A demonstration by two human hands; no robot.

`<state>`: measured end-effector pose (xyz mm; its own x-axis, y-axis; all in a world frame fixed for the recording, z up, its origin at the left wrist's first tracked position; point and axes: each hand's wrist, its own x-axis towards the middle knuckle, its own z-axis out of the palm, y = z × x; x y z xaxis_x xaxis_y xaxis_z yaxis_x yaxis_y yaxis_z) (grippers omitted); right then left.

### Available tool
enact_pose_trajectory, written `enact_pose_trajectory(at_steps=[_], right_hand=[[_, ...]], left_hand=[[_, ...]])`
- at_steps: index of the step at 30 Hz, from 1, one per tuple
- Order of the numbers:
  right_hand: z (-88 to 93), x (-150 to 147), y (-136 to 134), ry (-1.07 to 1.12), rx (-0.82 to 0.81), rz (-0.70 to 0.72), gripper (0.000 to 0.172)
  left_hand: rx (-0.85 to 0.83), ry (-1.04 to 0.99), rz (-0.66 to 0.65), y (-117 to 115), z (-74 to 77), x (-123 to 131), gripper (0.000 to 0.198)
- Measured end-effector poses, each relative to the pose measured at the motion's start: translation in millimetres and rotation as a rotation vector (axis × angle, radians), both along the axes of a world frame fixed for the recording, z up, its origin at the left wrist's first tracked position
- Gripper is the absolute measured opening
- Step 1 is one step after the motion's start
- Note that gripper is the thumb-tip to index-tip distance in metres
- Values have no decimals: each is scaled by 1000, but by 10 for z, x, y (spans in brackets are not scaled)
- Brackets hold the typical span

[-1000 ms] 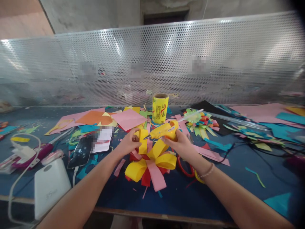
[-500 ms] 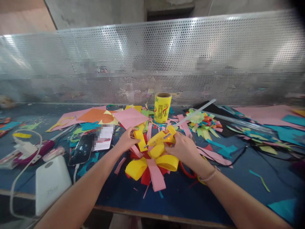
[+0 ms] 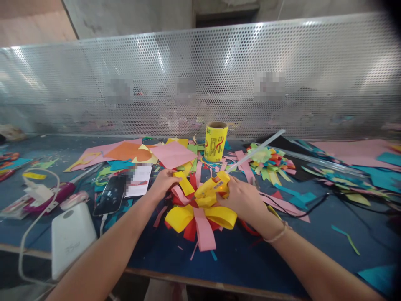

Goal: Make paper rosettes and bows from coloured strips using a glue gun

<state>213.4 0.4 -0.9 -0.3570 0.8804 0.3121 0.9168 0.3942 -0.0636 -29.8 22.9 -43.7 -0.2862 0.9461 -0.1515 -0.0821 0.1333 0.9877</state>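
Left hand (image 3: 165,182): fingers pinching a yellow strip (image 3: 186,184).
Right hand (image 3: 246,200): fingers wrapped around the glue gun (image 3: 213,187).
Paper flower (image 3: 205,234): on the counter (image 3: 250,267) near both hands, partly beneath the glue gun.

Pale bracelet (image 3: 279,236), right wrist (image 3: 272,223)

Yellow glue gun (image 3: 210,188) tilted over multicoloured looped flower (image 3: 202,219); yellow strip (image 3: 187,185) alongside.

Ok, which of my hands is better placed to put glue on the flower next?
Probably your right hand: it holds the yellow glue gun over the looped flower, while your left hand pinches a yellow strip.
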Motion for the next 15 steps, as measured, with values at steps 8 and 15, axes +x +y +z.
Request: enact_pose_trajectory(at_steps=[8,15], right_hand=[[-45,-76,21,-52,-22,29,22],[30,-105,18,-137,-114,116,13]], left_hand=[[-42,-75,-33,-55,84,45,23],[-63,-20,45,-42,102,44,18]])
